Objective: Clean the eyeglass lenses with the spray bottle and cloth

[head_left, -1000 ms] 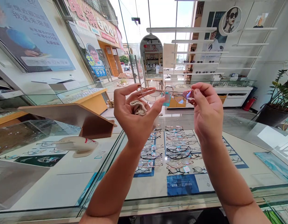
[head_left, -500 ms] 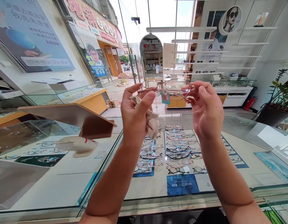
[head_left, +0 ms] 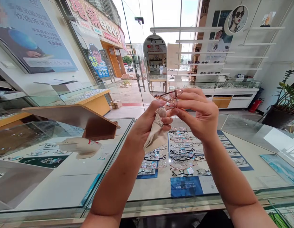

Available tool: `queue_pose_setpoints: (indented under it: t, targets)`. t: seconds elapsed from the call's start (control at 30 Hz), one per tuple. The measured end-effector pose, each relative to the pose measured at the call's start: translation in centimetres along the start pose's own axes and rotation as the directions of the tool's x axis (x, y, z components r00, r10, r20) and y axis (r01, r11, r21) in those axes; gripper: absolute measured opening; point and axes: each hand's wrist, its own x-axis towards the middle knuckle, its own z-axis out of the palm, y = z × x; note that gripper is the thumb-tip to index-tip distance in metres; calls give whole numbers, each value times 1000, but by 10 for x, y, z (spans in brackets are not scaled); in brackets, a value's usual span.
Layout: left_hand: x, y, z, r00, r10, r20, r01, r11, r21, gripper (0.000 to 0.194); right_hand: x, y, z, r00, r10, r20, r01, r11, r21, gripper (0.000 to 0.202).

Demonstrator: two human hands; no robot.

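A pair of thin-framed eyeglasses (head_left: pixel 166 95) is held up in front of me, turned side-on above the counter. The fingers of my right hand (head_left: pixel 202 114) are closed around the frame near a lens. My left hand (head_left: pixel 147 122) is closed on a beige cloth (head_left: pixel 156 134), which hangs down from its fingers. Its thumb and the bunched cloth are up against the glasses, and fingers hide just where they touch. Below both hands, rows of eyeglasses (head_left: pixel 182 152) lie inside the glass display case (head_left: pixel 156 191).
A brown tilted stand (head_left: pixel 99 128) and a beige cap-like item (head_left: pixel 79 147) are at the left. An oval mirror (head_left: pixel 157 63) stands beyond the counter. Blue and white cards (head_left: pixel 186 186) lie near the case's front. A potted plant (head_left: pixel 280 110) is at the right.
The glasses have turned from facing across to side-on. My right hand has moved left, and the two hands are now close together. More of the cloth hangs below my left hand.
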Motion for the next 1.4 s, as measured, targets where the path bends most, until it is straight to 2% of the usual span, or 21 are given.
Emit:
queue_pose_setpoints:
  t: [0.13, 0.27, 0.33, 0.4, 0.47, 0.57, 0.63, 0.67, 0.73, 0.77, 0.8, 0.87, 0.9, 0.97, 1.07, 1.27, 1.4]
  targets:
    - [-1, -2, -3, 999, 24, 29, -26, 996, 80, 49, -1, -1, 0, 1000, -8, 26, 8, 1000, 14, 11]
    - [-6, -2, 0, 1000, 4, 16, -5, 995, 99, 53, -4, -8, 0, 999, 53, 8, -53, 999, 0, 9]
    - [-7, -1, -4, 998, 1, -58, 5, 994, 109, 57, -5, -15, -2, 996, 88, -13, -88, 996, 1, 9]
    - [-4, -1, -14, 976, 73, -204, -34, 982, 188, 58, -5, -21, -5, 993, 117, -25, -116, 993, 8, 9]
    - [0, -5, -30, 906, 211, -366, -84, 940, 332, 51, -3, -27, -9, 993, 117, -15, -116, 993, 26, 8]
    - [-1, -21, -63, 773, 373, -513, -64, 850, 523, 32, -2, -28, -8, 998, 40, 51, -44, 996, 74, 6]
    - [-8, -38, -86, 676, 491, -549, 2, 744, 668, 18, -6, -22, 0, 989, 13, 145, -24, 997, 71, 6]
    - [-13, -48, -97, 643, 545, -538, 46, 673, 738, 14, -9, -17, 6, 976, 37, 213, -47, 998, 41, 6]
    - [-25, -66, -120, 603, 603, -523, 158, 552, 819, 10, -21, -4, 23, 927, 116, 355, -104, 993, -53, 8]
    - [-29, -73, -131, 604, 589, -536, 224, 520, 824, 7, -28, 3, 33, 888, 157, 432, -122, 987, -109, 8]
    - [-33, -80, -142, 634, 542, -551, 292, 492, 820, 5, -36, 10, 43, 841, 203, 502, -135, 976, -169, 7]
    - [-36, -90, -161, 740, 378, -557, 413, 397, 819, 5, -52, 23, 63, 738, 292, 609, -135, 947, -291, 8]
    - [-35, -94, -169, 769, 329, -548, 440, 351, 827, 3, -59, 28, 72, 682, 330, 653, -125, 932, -340, 8]
    - [-33, -100, -181, 801, 264, -537, 468, 283, 837, 6, -72, 37, 86, 578, 408, 706, -106, 896, -431, 11]
    - [-29, -106, -189, 832, 184, -523, 481, 229, 846, 12, -85, 45, 98, 469, 456, 757, -49, 868, -493, 16]
    - [-29, -110, -187, 848, 91, -521, 489, 241, 838, 12, -101, 48, 109, 335, 454, 825, 96, 855, -510, 26]
    - [-29, -112, -186, 857, 106, -505, 476, 216, 853, 7, -109, 44, 114, 321, 469, 823, 176, 824, -538, 32]
